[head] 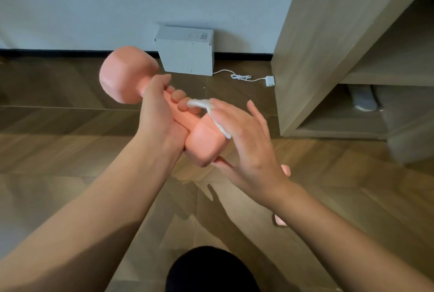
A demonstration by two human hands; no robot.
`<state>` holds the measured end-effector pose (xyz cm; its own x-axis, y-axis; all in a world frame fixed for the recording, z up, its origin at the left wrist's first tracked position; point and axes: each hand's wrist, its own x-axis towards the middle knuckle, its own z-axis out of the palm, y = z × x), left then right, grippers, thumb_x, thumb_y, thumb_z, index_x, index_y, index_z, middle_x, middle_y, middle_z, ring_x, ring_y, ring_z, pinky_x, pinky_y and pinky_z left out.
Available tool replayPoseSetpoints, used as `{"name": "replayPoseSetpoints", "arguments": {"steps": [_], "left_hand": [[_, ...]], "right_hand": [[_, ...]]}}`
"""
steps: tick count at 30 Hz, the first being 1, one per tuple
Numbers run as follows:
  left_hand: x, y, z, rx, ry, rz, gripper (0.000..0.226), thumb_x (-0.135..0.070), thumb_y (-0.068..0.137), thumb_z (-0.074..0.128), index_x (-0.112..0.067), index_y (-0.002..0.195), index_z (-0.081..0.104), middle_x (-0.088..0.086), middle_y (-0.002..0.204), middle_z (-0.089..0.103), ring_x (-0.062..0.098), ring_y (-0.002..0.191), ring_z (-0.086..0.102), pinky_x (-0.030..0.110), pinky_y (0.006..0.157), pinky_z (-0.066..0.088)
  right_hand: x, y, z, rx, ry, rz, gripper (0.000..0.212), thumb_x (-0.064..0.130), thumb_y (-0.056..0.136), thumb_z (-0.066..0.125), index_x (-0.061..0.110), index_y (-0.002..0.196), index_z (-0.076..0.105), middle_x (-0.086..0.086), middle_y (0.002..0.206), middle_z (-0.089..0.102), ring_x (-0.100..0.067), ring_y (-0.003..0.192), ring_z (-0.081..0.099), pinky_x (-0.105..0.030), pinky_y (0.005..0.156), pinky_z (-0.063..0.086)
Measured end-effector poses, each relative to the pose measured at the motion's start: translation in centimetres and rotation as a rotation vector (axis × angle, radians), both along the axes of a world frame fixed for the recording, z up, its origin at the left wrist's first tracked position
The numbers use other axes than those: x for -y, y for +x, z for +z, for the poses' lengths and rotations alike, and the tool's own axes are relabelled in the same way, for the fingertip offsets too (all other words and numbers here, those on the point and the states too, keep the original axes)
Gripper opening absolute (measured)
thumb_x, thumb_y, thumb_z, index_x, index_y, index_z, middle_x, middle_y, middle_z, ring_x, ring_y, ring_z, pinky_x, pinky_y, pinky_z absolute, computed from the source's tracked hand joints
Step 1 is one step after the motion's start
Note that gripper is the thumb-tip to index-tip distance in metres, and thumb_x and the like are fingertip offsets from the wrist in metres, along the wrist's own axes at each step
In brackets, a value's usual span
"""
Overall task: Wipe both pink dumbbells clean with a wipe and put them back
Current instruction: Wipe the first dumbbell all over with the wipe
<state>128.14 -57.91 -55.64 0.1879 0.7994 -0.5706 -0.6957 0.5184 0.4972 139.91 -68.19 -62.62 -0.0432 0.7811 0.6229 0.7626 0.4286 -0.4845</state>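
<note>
**We Wipe One Pink Dumbbell**

We hold a smooth pink dumbbell with chunky ends [126,75] up in the air, above the brown wooden floor [70,150]. It is tilted. One end points away from us and to the left. The other end is close to us and to the right.

Our left hand [159,113] grips the thin middle bar. The fingers are curled tight round it, and we can see the fingertips [178,100] on top.

Our right hand [246,141] is on the near end of the dumbbell. Its fingers are mostly straight and spread out. They press a thin white wipe [211,113] flat on the pink end. The thumb sits under that end.

The second pink dumbbell [286,170] lies on the floor under our right wrist. The wrist hides most of it, so we see only two small pink bits.

Farther back, a white box [185,56] stands on the floor, up against the pale wall. A white cable [239,77] runs from it to a small white plug [269,81]. The plug lies just beside a tall wooden shelf [312,45] on the right.

At the bottom we see our knee in black cloth [211,270].
</note>
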Motion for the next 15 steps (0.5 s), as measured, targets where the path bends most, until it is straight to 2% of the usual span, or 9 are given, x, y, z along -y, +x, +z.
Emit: {"name": "replayPoseSetpoints", "arguments": {"steps": [4,7,11,13,15], "left_hand": [[-1.1,-1.4,-1.7,0.064,-0.041,0.006,0.038,-0.013,0.091,0.052,-0.017,0.058,0.033,-0.005,0.044,0.031,0.009,0.034,0.026,0.014,0.037,0.032],[-1.8,-2.5,-3.0,0.064,-0.047,-0.008,0.039,-0.012,0.092,0.049,-0.018,0.058,0.031,-0.006,0.043,0.028,0.008,0.033,0.025,0.015,0.034,0.028],[-2.2,-3.2,-4.0,0.182,-0.045,-0.025,0.037,-0.011,0.090,0.046,-0.018,0.058,0.030,-0.006,0.046,0.026,0.010,0.035,0.023,0.017,0.037,0.028],[-1.9,-3.4,-4.3,0.225,-0.040,-0.018,0.037,-0.011,0.089,0.047,-0.018,0.056,0.031,-0.005,0.048,0.026,0.011,0.037,0.023,0.019,0.040,0.029],[-1.4,-3.4,-4.3,0.264,-0.021,-0.009,0.036,-0.012,0.088,0.047,-0.017,0.057,0.032,-0.005,0.050,0.025,0.012,0.039,0.023,0.021,0.042,0.029]], "right_hand": [[-0.9,-1.1,-1.2,0.177,0.085,-0.026,0.069,0.012,0.081,0.081,0.015,0.138,0.041,-0.001,0.146,0.042,-0.017,0.140,0.041,-0.063,0.117,0.016],[-1.3,-2.0,-1.5,0.264,0.061,-0.024,0.072,0.010,0.080,0.081,0.017,0.139,0.039,0.000,0.147,0.040,-0.019,0.141,0.040,-0.063,0.117,0.016],[-1.6,-2.4,-0.2,0.144,-0.198,0.000,0.079,0.018,0.076,0.084,0.020,0.140,0.037,-0.001,0.148,0.044,-0.016,0.140,0.040,-0.053,0.120,0.020],[-1.5,-2.5,1.2,0.066,-0.353,0.004,0.081,0.025,0.076,0.084,0.020,0.143,0.039,0.000,0.149,0.045,-0.013,0.142,0.037,-0.054,0.119,0.020],[-1.1,-2.5,2.7,0.073,-0.447,0.019,0.089,0.033,0.074,0.086,0.015,0.146,0.037,0.003,0.150,0.043,-0.012,0.143,0.035,-0.055,0.118,0.022]]}}
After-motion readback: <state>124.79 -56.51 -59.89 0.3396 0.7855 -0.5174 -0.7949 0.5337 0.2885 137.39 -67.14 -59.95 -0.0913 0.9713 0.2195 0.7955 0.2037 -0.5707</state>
